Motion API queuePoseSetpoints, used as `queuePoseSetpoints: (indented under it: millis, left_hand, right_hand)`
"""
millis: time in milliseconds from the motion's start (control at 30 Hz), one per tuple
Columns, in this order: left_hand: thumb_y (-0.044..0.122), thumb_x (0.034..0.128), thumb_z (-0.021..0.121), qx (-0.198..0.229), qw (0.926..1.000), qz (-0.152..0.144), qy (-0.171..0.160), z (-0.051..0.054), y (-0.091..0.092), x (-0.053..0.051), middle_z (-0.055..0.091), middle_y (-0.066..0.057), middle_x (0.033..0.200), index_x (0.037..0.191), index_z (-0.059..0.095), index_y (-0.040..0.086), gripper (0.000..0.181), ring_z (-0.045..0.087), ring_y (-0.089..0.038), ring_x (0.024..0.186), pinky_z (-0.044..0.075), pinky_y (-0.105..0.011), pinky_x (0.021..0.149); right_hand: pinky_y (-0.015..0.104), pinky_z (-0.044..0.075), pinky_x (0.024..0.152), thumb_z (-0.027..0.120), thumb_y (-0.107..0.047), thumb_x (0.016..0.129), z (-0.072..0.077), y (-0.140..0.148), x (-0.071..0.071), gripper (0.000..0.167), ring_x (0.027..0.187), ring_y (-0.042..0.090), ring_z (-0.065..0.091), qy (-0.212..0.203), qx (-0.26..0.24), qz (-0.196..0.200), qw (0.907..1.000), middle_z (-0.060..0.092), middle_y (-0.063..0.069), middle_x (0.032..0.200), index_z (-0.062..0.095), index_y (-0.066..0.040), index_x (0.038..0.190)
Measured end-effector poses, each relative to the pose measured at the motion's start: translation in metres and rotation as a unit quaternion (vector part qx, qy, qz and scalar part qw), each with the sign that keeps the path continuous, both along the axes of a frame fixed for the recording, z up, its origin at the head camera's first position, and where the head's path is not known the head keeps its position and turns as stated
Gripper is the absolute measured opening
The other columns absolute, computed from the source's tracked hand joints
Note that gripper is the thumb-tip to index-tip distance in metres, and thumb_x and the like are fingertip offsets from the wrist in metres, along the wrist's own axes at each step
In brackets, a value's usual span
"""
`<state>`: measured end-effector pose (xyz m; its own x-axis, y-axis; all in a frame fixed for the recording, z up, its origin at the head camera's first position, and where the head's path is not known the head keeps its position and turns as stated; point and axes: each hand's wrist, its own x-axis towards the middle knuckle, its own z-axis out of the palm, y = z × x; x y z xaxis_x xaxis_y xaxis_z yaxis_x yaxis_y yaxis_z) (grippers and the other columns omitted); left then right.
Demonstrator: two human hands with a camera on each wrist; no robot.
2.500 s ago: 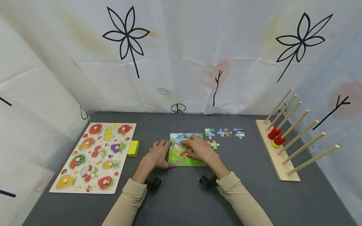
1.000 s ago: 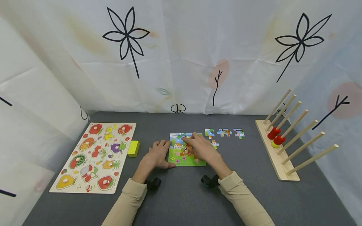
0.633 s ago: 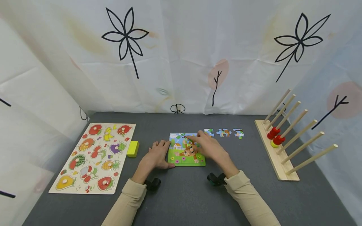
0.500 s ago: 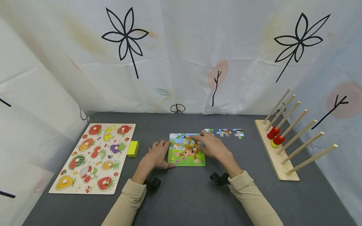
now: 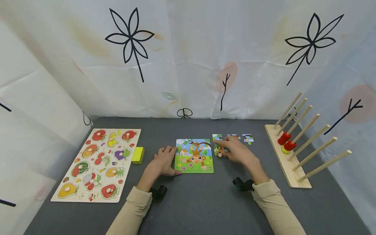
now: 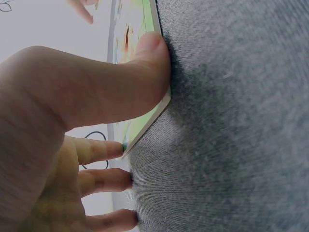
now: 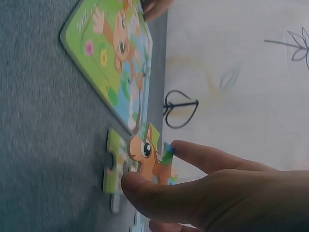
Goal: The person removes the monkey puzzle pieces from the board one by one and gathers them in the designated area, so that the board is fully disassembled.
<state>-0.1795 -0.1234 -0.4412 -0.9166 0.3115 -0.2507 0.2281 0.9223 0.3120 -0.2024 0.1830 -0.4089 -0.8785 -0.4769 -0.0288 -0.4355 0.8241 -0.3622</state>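
Observation:
In the head view the puzzle board [image 5: 194,171], with a printed monkey picture, lies flat at the centre. My left hand [image 5: 164,161] rests at its left side; in the left wrist view the thumb [image 6: 149,63] presses the board's corner [image 6: 148,17], the other fingers stretched out. My right hand [image 5: 241,152] is right of the board and pinches a puzzle piece with a brown animal face [image 7: 144,147] between thumb and index finger. Just behind that piece, in the right wrist view, a green-edged loose piece [image 7: 110,181] lies on the table, partly hidden.
Loose pieces lie behind and beside my right hand, one [image 5: 217,136] near the board and another [image 5: 248,138] farther right. A fruit board [image 5: 98,163] and a yellow block [image 5: 138,155] are at the left. A wooden peg stand [image 5: 288,163] with red and yellow rings stands at the right.
My right hand has moved right, off the board, carrying the animal-face piece, and the board's printed picture is uncovered. My left hand has stayed in place.

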Motion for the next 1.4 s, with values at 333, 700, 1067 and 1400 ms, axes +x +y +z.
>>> queuePoseSetpoints:
  millis: [333,700,1067,1400]
  left_hand:
    - [0.048,0.0793,0.085,0.006,1.0000,0.002,0.000,0.001,0.001,0.002,0.044,-0.021,0.154,0.154,0.039,0.007,0.097,0.038,-0.050,0.142,0.036,-0.073,0.111]
    - [0.048,0.0797,0.085,0.006,1.0000,-0.001,0.002,0.001,0.000,0.001,0.044,-0.021,0.154,0.155,0.039,0.007,0.097,0.038,-0.051,0.142,0.037,-0.072,0.111]
    - [0.047,0.0804,0.084,0.008,1.0000,0.003,-0.004,0.002,0.000,0.001,0.043,-0.021,0.155,0.155,0.038,0.007,0.097,0.036,-0.051,0.144,0.036,-0.072,0.112]
    - [0.047,0.0804,0.084,0.003,1.0000,0.000,-0.003,0.002,0.000,0.001,0.043,-0.021,0.154,0.155,0.038,0.006,0.097,0.038,-0.050,0.142,0.037,-0.072,0.111]
  right_hand:
    - [0.053,0.050,0.085,0.069,0.003,0.092,-0.004,0.033,-0.006,0.058,0.108,0.042,0.056,-0.024,0.029,-0.026,0.9990,0.056,0.028,0.126,0.056,-0.009,0.147]
    - [0.038,0.044,0.073,0.069,0.002,0.092,-0.007,0.049,-0.008,0.059,0.088,0.026,0.051,-0.063,0.046,-0.034,0.9964,0.056,0.024,0.116,0.054,-0.007,0.148]
    - [0.041,0.048,0.075,0.068,0.004,0.092,-0.008,0.054,-0.013,0.058,0.093,0.031,0.055,-0.081,0.057,-0.028,0.9947,0.055,0.027,0.124,0.055,-0.008,0.147]
    - [0.061,0.049,0.097,0.076,-0.014,0.091,-0.009,0.064,-0.011,0.051,0.118,0.048,0.057,-0.054,0.034,-0.053,0.9965,0.061,0.031,0.129,0.060,0.005,0.136]
